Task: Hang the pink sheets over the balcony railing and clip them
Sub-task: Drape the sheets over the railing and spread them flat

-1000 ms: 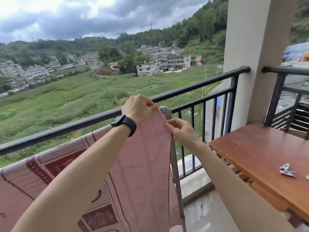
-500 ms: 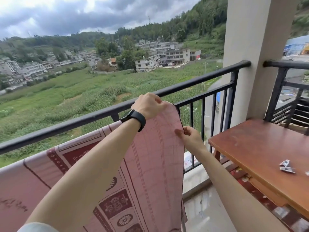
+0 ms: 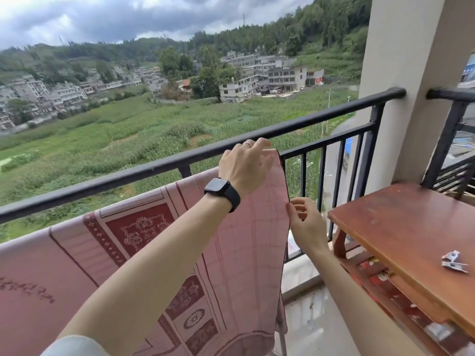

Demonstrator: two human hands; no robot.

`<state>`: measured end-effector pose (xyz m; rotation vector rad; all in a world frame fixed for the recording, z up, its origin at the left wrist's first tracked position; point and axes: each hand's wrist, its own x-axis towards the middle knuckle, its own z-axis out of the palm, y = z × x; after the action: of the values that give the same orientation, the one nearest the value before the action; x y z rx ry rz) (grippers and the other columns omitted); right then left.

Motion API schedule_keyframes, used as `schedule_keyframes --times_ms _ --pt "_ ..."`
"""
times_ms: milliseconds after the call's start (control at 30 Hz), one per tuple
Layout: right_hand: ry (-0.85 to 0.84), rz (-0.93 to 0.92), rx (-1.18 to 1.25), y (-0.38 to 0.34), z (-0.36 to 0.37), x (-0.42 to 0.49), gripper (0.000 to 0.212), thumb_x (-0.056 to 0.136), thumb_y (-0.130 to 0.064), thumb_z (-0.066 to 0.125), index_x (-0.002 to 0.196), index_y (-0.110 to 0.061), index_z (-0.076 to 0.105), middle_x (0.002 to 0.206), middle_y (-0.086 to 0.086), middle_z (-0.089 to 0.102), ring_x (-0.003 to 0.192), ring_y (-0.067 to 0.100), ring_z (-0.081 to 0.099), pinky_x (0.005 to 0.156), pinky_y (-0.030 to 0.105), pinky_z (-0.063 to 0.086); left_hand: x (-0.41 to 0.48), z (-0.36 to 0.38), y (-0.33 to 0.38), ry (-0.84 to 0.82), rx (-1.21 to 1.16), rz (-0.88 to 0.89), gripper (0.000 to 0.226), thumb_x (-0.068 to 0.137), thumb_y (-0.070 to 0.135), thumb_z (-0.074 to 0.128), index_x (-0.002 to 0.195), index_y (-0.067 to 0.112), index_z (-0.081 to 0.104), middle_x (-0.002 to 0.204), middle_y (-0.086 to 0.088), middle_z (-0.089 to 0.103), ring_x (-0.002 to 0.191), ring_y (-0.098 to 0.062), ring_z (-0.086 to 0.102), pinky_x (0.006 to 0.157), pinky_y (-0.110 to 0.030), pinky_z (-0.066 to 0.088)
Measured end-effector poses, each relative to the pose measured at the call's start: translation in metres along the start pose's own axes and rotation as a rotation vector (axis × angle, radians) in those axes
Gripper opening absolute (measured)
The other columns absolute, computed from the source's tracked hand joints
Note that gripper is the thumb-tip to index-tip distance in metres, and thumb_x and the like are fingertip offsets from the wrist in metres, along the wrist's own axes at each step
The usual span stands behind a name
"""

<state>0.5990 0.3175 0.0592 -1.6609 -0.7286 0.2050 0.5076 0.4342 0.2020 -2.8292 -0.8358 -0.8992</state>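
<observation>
Left hand [image 3: 245, 167] spread; right hand [image 3: 304, 222] in pinch.

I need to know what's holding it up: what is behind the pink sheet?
Above the pink sheet the black railing shows, and a grey metal leg pokes out beneath its right edge. What holds it, and the railing's lower part behind it, are covered.

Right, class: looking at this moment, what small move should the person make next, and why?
Probably reach the right hand to the clips on the table. The pink sheet already hangs along the railing, the left hand rests on its top corner, and no clip shows on it.
</observation>
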Motion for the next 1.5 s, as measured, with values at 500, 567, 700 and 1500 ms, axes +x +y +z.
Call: schedule_keyframes --times_ms 500,567,700,1500 --pt "-0.592 -0.754 -0.112 -0.060 0.191 -0.203 0.021 0.088 -0.014 0.069 0.109 -0.017 0.073 0.114 -0.004 0.070 0.113 0.023 0.056 0.092 0.040 0.050 -0.376 -0.076 -0.191 -0.218 0.299 -0.750 0.049 0.081 0.032 0.056 0.130 0.031 0.059 0.131 0.004 0.062 0.119 -0.024 0.058 0.092 -0.040 0.049" --pt "-0.713 -0.826 -0.105 -0.077 0.228 -0.246 0.024 0.089 -0.016 0.070 0.112 -0.019 0.072 0.119 -0.005 0.070 0.118 0.023 0.055 0.094 0.043 0.050 -0.428 -0.106 -0.211 -0.247 0.312 -0.869 0.051 0.081 0.030 0.057 0.133 0.028 0.058 0.132 0.002 0.062 0.119 -0.024 0.058 0.094 -0.039 0.049" --pt "-0.906 -0.970 -0.080 -0.123 0.295 -0.333 0.026 0.091 -0.024 0.068 0.117 -0.022 0.071 0.126 -0.004 0.068 0.126 0.024 0.052 0.097 0.042 0.050 -0.534 -0.176 -0.242 -0.172 0.333 -1.092 0.052 0.079 0.025 0.057 0.131 0.025 0.058 0.121 -0.002 0.067 0.106 -0.029 0.062 0.086 -0.038 0.051" --pt "-1.119 -1.324 0.124 -0.400 0.631 -0.782 0.027 0.092 -0.030 0.064 0.119 -0.029 0.069 0.129 -0.011 0.065 0.134 0.021 0.049 0.102 0.044 0.046 -0.980 -0.559 -0.481 0.129 0.524 -1.545 0.048 0.089 0.034 0.054 0.136 0.035 0.052 0.138 0.008 0.055 0.124 -0.019 0.051 0.100 -0.034 0.043"
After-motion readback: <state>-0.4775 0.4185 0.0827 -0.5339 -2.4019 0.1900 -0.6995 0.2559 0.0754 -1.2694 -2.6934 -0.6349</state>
